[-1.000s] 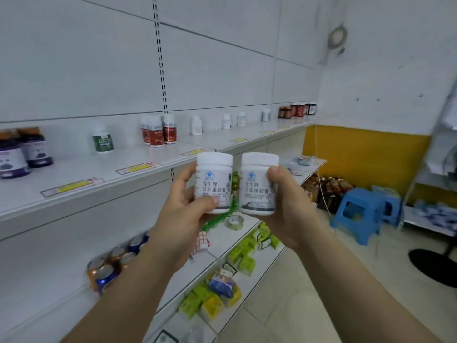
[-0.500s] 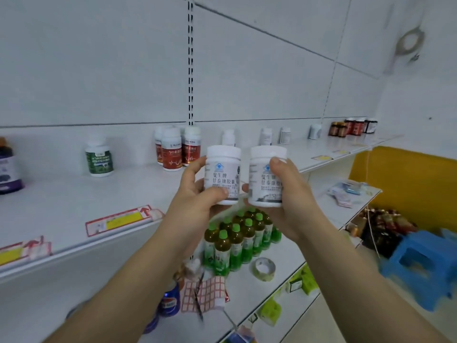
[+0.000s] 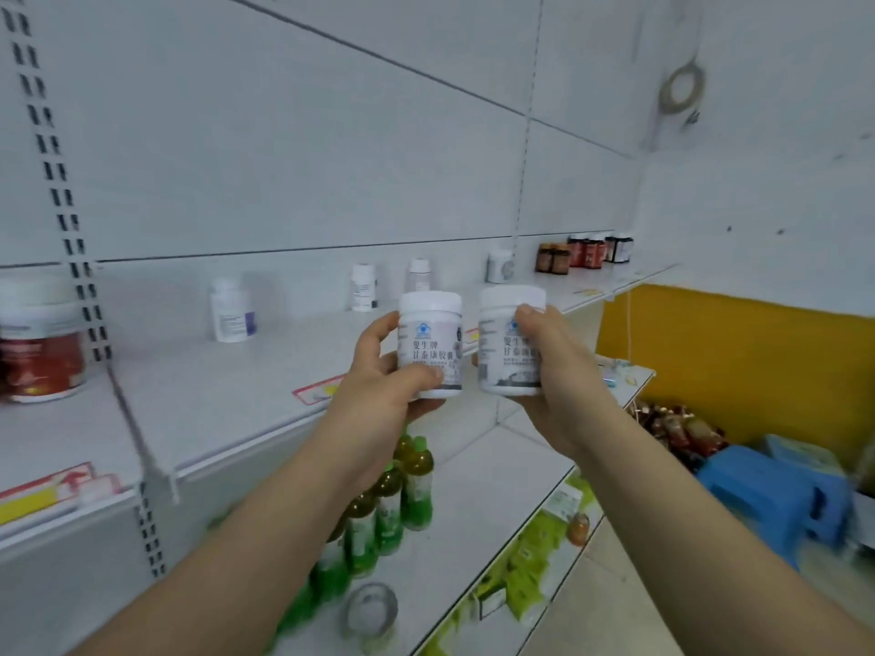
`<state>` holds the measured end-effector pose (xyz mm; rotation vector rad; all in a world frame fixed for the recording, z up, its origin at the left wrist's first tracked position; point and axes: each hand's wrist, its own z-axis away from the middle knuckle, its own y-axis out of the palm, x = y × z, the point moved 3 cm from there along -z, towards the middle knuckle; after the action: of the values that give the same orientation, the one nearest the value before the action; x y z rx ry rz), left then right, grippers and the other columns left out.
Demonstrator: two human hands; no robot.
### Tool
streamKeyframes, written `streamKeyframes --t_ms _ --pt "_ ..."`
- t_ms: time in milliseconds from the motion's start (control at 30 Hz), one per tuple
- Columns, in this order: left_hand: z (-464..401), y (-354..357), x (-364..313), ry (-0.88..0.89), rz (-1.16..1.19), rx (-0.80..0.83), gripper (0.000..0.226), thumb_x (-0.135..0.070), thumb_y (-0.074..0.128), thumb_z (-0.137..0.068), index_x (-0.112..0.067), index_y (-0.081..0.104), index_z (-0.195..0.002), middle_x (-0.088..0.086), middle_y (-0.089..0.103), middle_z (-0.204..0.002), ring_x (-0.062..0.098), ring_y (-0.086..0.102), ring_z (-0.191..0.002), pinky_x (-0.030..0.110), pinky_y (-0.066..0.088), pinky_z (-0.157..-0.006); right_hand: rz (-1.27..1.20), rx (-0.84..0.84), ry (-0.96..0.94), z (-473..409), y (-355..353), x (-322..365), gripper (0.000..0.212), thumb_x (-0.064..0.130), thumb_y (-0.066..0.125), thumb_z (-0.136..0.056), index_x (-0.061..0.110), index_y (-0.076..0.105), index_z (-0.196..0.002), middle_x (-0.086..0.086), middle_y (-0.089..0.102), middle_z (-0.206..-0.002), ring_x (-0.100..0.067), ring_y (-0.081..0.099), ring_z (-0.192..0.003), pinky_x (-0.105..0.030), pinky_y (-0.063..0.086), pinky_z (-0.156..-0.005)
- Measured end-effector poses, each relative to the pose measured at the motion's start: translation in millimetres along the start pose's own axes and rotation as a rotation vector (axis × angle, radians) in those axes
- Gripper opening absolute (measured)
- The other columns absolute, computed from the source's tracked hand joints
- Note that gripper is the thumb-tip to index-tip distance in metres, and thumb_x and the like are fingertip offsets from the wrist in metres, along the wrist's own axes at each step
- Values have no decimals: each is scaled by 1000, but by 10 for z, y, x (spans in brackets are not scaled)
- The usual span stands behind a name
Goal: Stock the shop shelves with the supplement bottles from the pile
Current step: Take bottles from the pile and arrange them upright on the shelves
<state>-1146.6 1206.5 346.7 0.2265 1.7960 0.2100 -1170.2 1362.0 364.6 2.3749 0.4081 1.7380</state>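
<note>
Two white bottles in hand, both upright, long axes vertical, caps up, labels toward the camera. Left hand [image 3: 379,385] grips the left bottle [image 3: 430,345]: thumb curled across the lower label, fingers round the far side. Right hand [image 3: 551,371] grips the right bottle [image 3: 509,343]: fingers wrapped over its right side and upper label. Both grips clamped; the bottles sit side by side with a narrow gap, not touching. Key relation: the top shelf [image 3: 227,404] lies ahead of and to the left of both bottles, and they hang over or just off its front edge at about shelf height, bases not resting on it as far as I can tell. Bare shelf surface shows behind the left bottle, between a lone white bottle [image 3: 232,312] toward the back and two small ones [image 3: 363,287] further along. Left hand is nearer that spot. Both forearms extended forward and upward, wrists roughly level. Judgement: the next move is a short push inward, then lower and release, left first.
</note>
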Motion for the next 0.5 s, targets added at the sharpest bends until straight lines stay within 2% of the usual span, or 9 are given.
streamKeyframes --t_ms 100,233,333,500 --pt "-467 616 255 -38 13 38 67 13 51 -82 -28 38 -133 13 64 -113 30 65 -101 46 53 -90 57 -12 -15 -403 -656 142 10 21 46 -98 21 56 -98 -2 66 -85 -17 63 -77 -33 51 -63" --pt "-1015 1234 469 -68 -14 77 66 15 50 -80 -21 39 -134 14 61 -116 30 64 -101 44 54 -88 104 -9 -6 -945 -1281 245 12 21 47 -97 22 56 -104 -7 67 -95 -22 64 -85 -39 54 -73" --pt "-1428 1536 567 -80 -41 82 59 13 52 -80 -17 43 -130 12 62 -113 27 64 -97 41 55 -86 88 8 1 -1352 -1569 252 13 21 47 -97 24 56 -105 -8 66 -98 -22 64 -85 -41 54 -76" --pt "-2262 1819 680 -69 -170 100 34 7 55 -82 -13 55 -109 6 64 -102 17 62 -87 34 51 -85 30 13 21 -2155 -1895 97 11 23 46 -96 25 57 -100 -6 66 -98 -20 64 -81 -36 54 -68"
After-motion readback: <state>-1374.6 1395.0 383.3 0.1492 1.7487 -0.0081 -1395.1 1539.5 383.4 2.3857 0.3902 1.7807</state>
